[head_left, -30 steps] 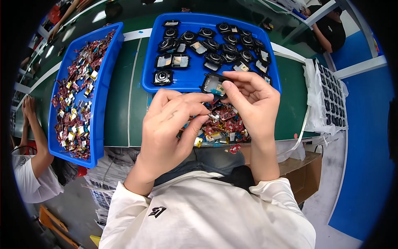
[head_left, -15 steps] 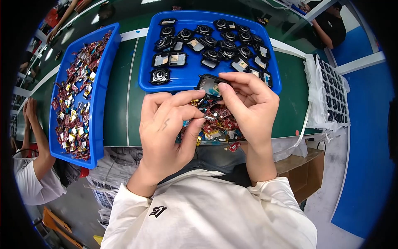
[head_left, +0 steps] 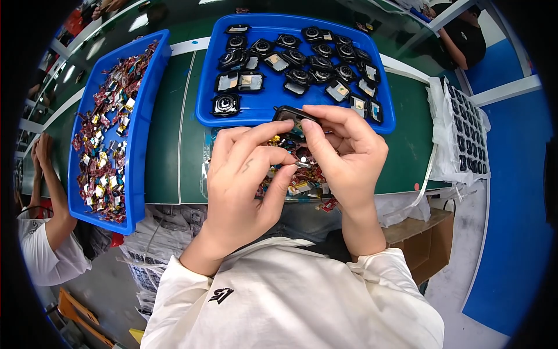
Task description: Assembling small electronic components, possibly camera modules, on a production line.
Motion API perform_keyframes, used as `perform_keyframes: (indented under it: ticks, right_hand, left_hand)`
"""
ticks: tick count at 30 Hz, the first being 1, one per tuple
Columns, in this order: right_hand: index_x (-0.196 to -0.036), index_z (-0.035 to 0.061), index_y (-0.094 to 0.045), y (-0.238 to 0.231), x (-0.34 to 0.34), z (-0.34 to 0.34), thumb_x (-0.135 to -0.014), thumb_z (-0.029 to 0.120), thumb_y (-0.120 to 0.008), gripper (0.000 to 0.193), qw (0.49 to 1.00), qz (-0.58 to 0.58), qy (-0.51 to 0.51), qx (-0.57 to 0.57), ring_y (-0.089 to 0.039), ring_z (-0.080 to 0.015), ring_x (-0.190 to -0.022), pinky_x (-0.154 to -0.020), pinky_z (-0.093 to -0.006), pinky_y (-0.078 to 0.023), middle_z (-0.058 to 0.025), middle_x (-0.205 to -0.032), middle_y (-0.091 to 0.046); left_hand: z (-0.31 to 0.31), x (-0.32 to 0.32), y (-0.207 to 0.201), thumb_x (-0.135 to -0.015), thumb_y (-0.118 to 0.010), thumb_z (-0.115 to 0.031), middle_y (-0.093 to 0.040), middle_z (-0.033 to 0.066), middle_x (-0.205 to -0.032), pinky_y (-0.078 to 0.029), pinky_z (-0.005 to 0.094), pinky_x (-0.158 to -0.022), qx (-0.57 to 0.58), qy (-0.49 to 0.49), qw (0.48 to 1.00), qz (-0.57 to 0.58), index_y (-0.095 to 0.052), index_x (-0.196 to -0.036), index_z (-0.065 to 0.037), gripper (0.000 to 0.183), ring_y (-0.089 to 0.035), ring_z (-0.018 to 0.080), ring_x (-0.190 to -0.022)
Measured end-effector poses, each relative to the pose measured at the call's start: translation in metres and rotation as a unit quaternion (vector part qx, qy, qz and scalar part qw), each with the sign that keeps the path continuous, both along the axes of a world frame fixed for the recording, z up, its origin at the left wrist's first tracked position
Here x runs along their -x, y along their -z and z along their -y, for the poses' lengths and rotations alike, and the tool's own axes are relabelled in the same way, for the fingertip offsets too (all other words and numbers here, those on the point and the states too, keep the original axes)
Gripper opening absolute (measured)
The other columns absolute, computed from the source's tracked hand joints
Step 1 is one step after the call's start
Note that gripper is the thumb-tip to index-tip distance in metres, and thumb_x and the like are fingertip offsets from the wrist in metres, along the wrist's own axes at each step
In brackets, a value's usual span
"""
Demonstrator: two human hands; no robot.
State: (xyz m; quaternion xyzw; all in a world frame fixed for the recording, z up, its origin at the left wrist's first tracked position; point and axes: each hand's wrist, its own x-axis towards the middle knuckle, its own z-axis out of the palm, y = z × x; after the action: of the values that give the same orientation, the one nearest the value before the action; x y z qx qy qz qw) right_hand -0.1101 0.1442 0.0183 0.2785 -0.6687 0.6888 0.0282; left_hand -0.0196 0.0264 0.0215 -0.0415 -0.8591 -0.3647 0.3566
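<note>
i see both hands raised together over the green table (head_left: 168,151). my right hand (head_left: 343,154) pinches a small black module (head_left: 292,116) between thumb and fingers, just in front of the blue tray of black modules (head_left: 264,104). my left hand (head_left: 247,174) is curled, its thumb and fingers pressed on a tiny metallic part (head_left: 302,164). a second blue tray of red and gold pieces (head_left: 136,139) sits to the left.

Left hand (head_left: 244,174) and right hand (head_left: 343,151) meet — fingers curled, seemingly pinching.
</note>
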Motion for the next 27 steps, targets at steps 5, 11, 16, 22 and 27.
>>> perform_keyframes:
  ticks: [5, 11, 16, 22, 27]
  right_hand:
    - [-0.098, -0.0071, -0.063, 0.0, -0.001, -0.003, -0.081, -0.006, -0.064, 0.016, 0.999, -0.024, -0.017, -0.017, -0.064, -0.0118, -0.08, -0.065, -0.0208, -0.054, -0.0106, -0.091, -0.066]
    - [-0.095, -0.0045, -0.065, 0.0, 0.0, -0.001, -0.08, -0.003, -0.065, 0.015, 1.0, -0.017, 0.002, -0.011, -0.067, -0.0121, -0.073, -0.063, -0.0225, -0.055, -0.0102, -0.085, -0.068]
    - [-0.106, -0.0051, -0.063, -0.006, 0.002, -0.008, -0.081, -0.003, -0.064, 0.026, 0.979, 0.16, -0.128, 0.005, -0.063, -0.0089, -0.077, -0.066, -0.0186, -0.052, -0.008, -0.09, -0.066]
    - [-0.111, -0.0046, -0.062, -0.007, -0.001, -0.01, -0.082, -0.001, -0.062, 0.03, 0.97, 0.17, -0.174, -0.022, -0.063, -0.0075, -0.072, -0.062, -0.0187, -0.051, -0.0084, -0.091, -0.066]
    - [-0.11, -0.0038, -0.063, -0.004, -0.002, -0.009, -0.08, -0.002, -0.063, 0.03, 0.974, 0.15, -0.165, -0.045, -0.063, -0.007, -0.072, -0.061, -0.0188, -0.05, -0.0079, -0.091, -0.066]
  left_hand:
    - [0.0, 0.0, 0.003, -0.071, -0.069, -0.002, -0.063, 0.0073, -0.092, -0.042, 0.0342, -0.075, -0.002, 0.009, 1.0, 0.018, -0.061, -0.08, -0.005, 0.012, -0.053, 0.0264, -0.083]
    - [0.003, -0.001, 0.003, -0.072, -0.069, -0.002, -0.063, 0.0075, -0.091, -0.043, 0.0335, -0.073, -0.017, 0.028, 0.999, 0.004, -0.062, -0.08, -0.005, 0.011, -0.053, 0.0258, -0.084]
    - [0.012, 0.0, -0.009, -0.066, -0.07, -0.003, -0.062, 0.0127, -0.11, -0.043, 0.0345, -0.08, 0.025, -0.081, 0.996, -0.001, -0.064, -0.072, -0.004, 0.008, -0.053, 0.0276, -0.095]
    - [0.018, 0.007, -0.015, -0.067, -0.069, -0.003, -0.061, 0.0131, -0.119, -0.037, 0.0378, -0.093, -0.007, -0.06, 0.997, 0.054, -0.064, -0.069, -0.003, 0.006, -0.051, 0.0283, -0.105]
    - [0.022, 0.009, -0.015, -0.066, -0.069, -0.004, -0.064, 0.0131, -0.112, -0.041, 0.0372, -0.087, 0.007, -0.056, 0.996, 0.066, -0.065, -0.069, -0.002, 0.005, -0.053, 0.0298, -0.1]
